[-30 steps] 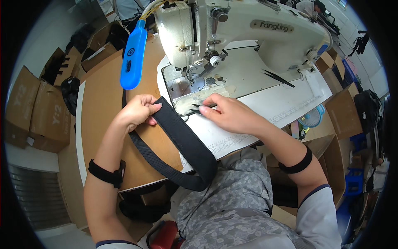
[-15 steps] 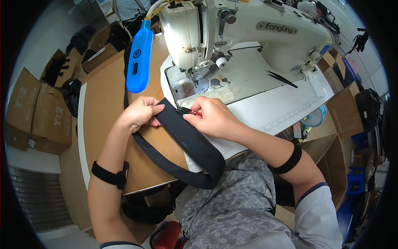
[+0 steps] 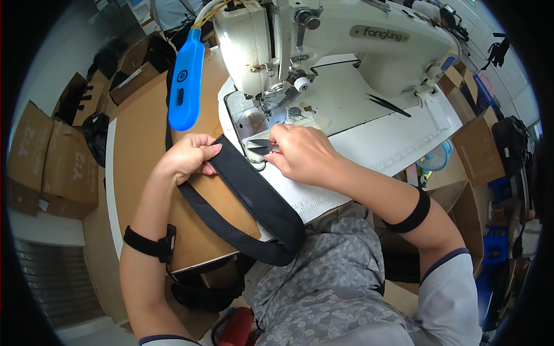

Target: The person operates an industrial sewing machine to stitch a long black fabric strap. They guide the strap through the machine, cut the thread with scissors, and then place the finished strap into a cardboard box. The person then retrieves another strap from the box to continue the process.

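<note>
Over here I see dark lettering on the plate (image 3: 380, 34) of the white sewing machine (image 3: 398, 66), pale print on two brown cartons (image 3: 73, 167) (rather faded-looking), ruler graduations (image 3: 316, 202) along the white tabletop (image 3: 378, 147), and a round symbol on the blue device (image 3: 186, 89).

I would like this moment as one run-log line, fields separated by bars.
left hand: pinching black strap near its end | right hand: holding snips, blades apart, tips near strap | sewing machine: beyond both hands

We pinch a padded black strap (image 3: 253, 183) in our left hand (image 3: 189, 157); our right hand (image 3: 304, 153) holds thread snips (image 3: 262, 150).
</note>
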